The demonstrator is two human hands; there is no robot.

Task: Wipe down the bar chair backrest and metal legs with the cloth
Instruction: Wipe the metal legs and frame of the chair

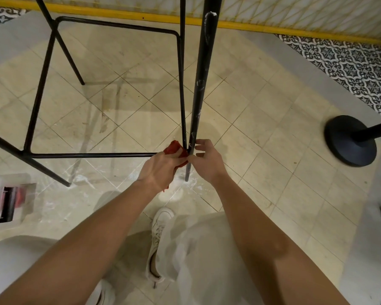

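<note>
The bar chair's black metal legs fill the upper half of the view. The near leg (201, 84) is thick, streaked with white, and runs down to the floor between my hands. A thin foot-rail (92, 154) joins it from the left. My left hand (161, 170) grips a red cloth (174, 148) pressed against the low part of that leg. My right hand (207, 161) pinches the same leg from the right, fingertips touching the metal. The backrest is out of view.
Beige floor tiles carry white smears around the leg's foot. A black round stanchion base (350, 142) stands at the right. A white and red box (7, 201) sits at the left. My white shoe (158, 238) is below the hands. A yellow rail (229, 24) runs along the back.
</note>
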